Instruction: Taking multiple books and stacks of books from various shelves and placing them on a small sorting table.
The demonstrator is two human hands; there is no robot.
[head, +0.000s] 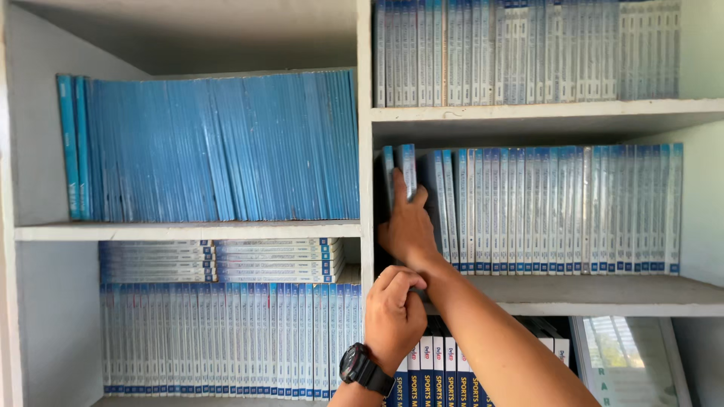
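Right hand fingertips: the right hand (407, 222) reaches into the gap at the left end of the middle row of pale blue thin books (550, 211); its fingertips vanish behind the two pulled-out spines, so the grip cannot be judged.
Left hand: the left hand (394, 316), with a black wristwatch (364, 368), shows only its back; the curled fingers hide whatever they touch.
Dark gap: too shadowed to see inside.
Top row of pale books (528, 49): cut by the upper edge.
Dark blue books with white lettering (434, 373): cut by the lower edge, partly behind both arms.
Framed picture (630, 362): cut off below, glare blurs it.
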